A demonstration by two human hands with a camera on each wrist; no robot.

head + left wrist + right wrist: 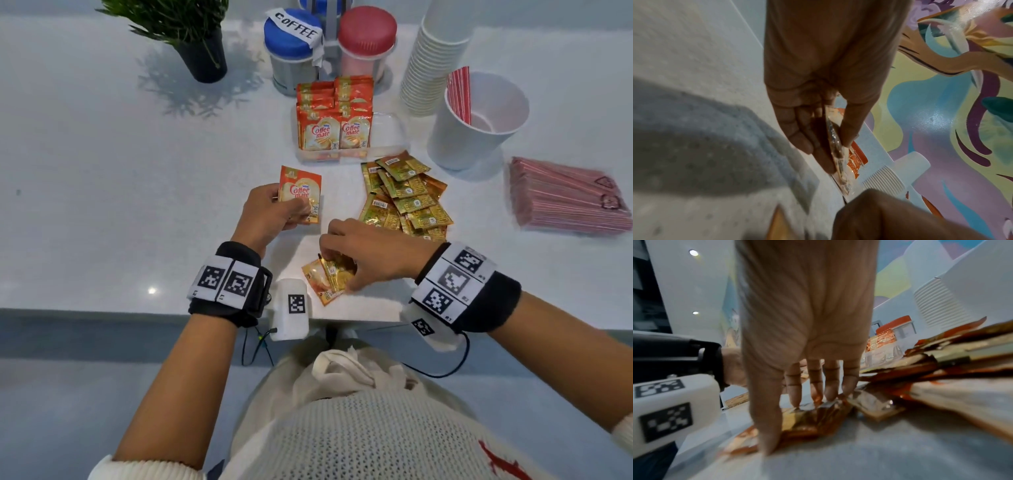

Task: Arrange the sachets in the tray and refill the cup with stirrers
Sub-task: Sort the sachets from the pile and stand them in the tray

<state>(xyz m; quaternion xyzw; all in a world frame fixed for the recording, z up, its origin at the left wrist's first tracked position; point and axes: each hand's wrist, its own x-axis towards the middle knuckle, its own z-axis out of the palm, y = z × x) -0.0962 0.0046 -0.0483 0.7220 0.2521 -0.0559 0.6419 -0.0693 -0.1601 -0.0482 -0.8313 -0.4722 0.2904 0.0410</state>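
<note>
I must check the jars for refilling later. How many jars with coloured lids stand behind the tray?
3: blue-lidded jar labelled COFFEE, red-lidded jar beside it, and another blue lid behind them, mostly cut off. More may be hidden.

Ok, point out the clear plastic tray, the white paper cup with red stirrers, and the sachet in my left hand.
clear plastic tray [388, 132], head view, bare right side
white paper cup [460, 142], head view, outer wall
orange Coffee mate sachet [301, 188], head view, printed front
</note>
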